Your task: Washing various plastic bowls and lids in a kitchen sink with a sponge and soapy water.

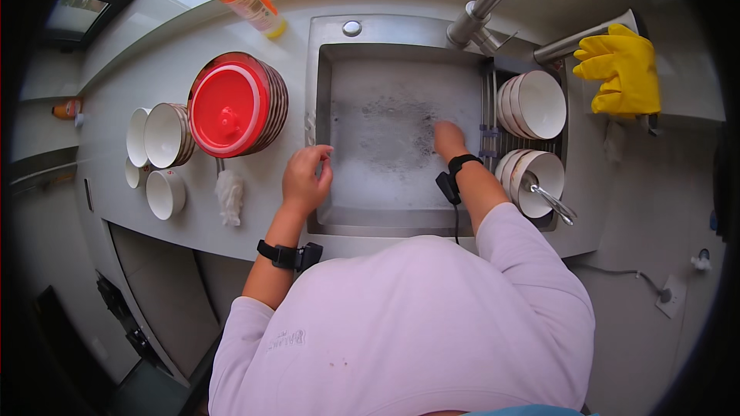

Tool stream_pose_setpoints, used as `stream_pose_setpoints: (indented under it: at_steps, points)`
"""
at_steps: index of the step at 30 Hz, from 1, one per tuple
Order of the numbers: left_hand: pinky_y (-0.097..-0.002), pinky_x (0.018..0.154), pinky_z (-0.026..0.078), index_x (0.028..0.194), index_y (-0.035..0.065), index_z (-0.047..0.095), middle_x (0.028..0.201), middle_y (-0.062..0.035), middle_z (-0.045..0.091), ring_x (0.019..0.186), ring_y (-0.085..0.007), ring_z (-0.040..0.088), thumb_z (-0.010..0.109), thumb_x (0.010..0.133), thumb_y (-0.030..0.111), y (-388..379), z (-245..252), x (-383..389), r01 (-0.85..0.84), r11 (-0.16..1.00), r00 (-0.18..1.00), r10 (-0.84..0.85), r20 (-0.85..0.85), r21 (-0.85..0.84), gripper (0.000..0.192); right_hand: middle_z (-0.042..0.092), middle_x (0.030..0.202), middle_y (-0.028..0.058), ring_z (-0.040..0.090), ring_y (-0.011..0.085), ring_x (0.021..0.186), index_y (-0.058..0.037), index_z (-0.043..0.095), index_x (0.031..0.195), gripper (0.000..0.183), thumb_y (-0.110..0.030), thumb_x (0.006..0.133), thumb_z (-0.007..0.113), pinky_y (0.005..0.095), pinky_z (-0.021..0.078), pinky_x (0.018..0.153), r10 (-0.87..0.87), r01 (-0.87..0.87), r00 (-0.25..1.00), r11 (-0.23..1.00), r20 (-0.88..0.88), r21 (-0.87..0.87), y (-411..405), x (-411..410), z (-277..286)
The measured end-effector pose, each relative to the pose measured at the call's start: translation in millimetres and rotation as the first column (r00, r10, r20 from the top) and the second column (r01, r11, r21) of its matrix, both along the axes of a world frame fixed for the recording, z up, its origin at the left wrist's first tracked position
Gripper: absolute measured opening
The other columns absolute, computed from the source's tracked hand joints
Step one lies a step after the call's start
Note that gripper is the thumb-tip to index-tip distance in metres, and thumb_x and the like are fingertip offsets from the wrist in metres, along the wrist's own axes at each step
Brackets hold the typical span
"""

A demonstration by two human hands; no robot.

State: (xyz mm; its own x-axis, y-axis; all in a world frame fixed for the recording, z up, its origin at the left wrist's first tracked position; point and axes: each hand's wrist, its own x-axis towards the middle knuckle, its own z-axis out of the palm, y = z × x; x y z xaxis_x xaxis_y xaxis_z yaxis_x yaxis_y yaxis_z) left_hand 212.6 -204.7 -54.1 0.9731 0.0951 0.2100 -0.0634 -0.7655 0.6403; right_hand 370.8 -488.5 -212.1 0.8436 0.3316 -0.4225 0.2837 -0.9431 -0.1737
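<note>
My left hand (307,178) hovers at the left rim of the stainless steel sink (378,32), thumb apart from the bent fingers, with nothing seen in it. Inside the basin, toward its right side, is my right hand (450,140). Its fingers are turned away from the camera, so anything they hold is hidden. Below and left of it the basin looks cloudy, with dark speckled patches and bubbles (399,127). Just right of that hand, a wire rack (490,121) carries stacked white bowls (540,105); the nearer stack (546,170) has a metal utensil (552,202) in it.
A faucet (471,23) rises behind the sink. Yellow rubber gloves (624,72) hang at right. On the left counter are a yellow-orange bottle (248,3), stacked plates under a red lid (231,112), white bowls (165,136), cups (166,193) and a crumpled white cloth or wrap (230,196).
</note>
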Motion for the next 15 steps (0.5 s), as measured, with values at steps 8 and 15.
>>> stream_pose_setpoints:
  at_steps: [8, 15]
  points:
    - [-0.0363, 0.07, 0.046, 0.092, 0.0054, 0.057, 0.08, -0.0096, 0.059, 0.077, -0.0286, 0.057, 0.057, 0.069, 0.001, -11, 7, -3, 0.04, 0.998, 0.998, -0.038, 0.053, -0.039, 0.023, 0.064, 0.087, 0.0144, 0.061, 0.0305, 0.079, -0.0038, 0.061, 0.088, 0.037, -0.021, 0.058, 0.075, 0.035, 0.0499, 0.071, 0.082, -0.063, 0.974, 0.993, -0.21, 0.099, 32, 0, 110]
    - [-0.0354, 0.07, 0.046, 0.092, 0.006, 0.057, 0.081, -0.0088, 0.06, 0.078, -0.0272, 0.057, 0.057, 0.07, 0.001, -22, 23, -15, 0.091, 0.996, 0.993, -0.092, 0.07, 0.014, 0.022, 0.063, 0.077, 0.0085, 0.061, 0.0196, 0.073, -0.0057, 0.061, 0.086, 0.034, -0.022, 0.059, 0.075, 0.0287, 0.0482, 0.067, -0.031, 0.593, 0.691, 0.595, -0.722, 0.543, 21, -10, 122]
